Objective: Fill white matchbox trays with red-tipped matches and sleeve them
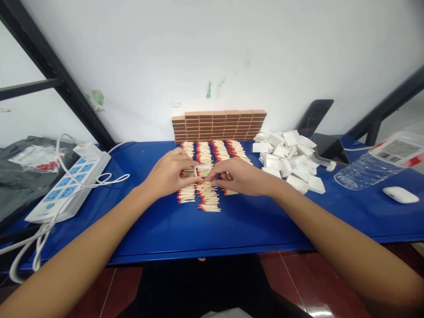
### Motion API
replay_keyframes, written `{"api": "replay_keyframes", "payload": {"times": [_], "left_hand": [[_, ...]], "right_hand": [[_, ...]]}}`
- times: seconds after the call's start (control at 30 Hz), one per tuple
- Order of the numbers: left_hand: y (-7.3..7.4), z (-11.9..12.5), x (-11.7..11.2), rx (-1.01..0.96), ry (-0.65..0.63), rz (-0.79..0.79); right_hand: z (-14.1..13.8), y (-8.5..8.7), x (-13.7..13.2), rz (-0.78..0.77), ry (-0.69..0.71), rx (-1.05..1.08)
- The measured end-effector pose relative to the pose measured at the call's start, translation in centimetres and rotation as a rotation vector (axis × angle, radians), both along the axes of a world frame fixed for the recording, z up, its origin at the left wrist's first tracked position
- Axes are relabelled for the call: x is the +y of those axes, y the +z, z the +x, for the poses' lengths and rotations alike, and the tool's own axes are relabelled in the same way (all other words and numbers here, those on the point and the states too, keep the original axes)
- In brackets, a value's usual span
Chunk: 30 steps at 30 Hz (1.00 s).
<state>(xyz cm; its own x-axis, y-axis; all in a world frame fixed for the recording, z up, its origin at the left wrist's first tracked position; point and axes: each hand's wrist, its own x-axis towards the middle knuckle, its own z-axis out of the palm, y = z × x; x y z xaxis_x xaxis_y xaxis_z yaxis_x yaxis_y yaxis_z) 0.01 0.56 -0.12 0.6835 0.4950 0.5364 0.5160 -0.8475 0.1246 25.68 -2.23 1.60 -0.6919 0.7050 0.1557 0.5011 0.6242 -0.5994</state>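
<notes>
Left hand (168,173) on the small white matchbox tray (203,168), thumb and fingers pinching its left end! Over at the other end, the right hand (236,176) has its fingertips bent in by the near corner; whether they grip the tray, matches or nothing, I can't tell. The tray sits right between the two hands, above the rows of red-tipped matches (209,206).

It looks like thin card: feather-light, a bit stiff, easy to crush, so a gentle pinch on the end walls should suit it best. The matches look light and dry, likely to roll or snap if squeezed hard; gather them by the wooden sticks.

Inside the tray, a hint of red shows, but the count is hidden. Right of the rows, a heap of white trays (291,152), jumbled at all angles, most interiors out of sight. Behind, against the wall, stand stacked matchboxes (218,126), their contents hidden too. All this on a blue tabletop (212,236)!
</notes>
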Motion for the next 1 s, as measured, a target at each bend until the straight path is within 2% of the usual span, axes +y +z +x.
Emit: {"api": "replay_keyframes", "payload": {"times": [0.1,0.3,0.57,1.0], "left_hand": [[-0.1,-0.1,0.0,0.001,-0.004,0.0],[0.0,0.1,-0.2,-0.028,-0.013,-0.015],[0.0,0.2,-0.3,-0.053,-0.035,-0.043],[0.0,0.3,-0.4,-0.08,-0.05,-0.034]], "right_hand": [[-0.1,-0.1,0.0,0.049,-0.011,0.057],[-0.1,-0.4,0.4,0.186,-0.133,0.096],[-0.1,-0.8,0.7,0.235,-0.078,0.078],[-0.2,-1.3,0.9,0.297,-0.063,0.123]]}}
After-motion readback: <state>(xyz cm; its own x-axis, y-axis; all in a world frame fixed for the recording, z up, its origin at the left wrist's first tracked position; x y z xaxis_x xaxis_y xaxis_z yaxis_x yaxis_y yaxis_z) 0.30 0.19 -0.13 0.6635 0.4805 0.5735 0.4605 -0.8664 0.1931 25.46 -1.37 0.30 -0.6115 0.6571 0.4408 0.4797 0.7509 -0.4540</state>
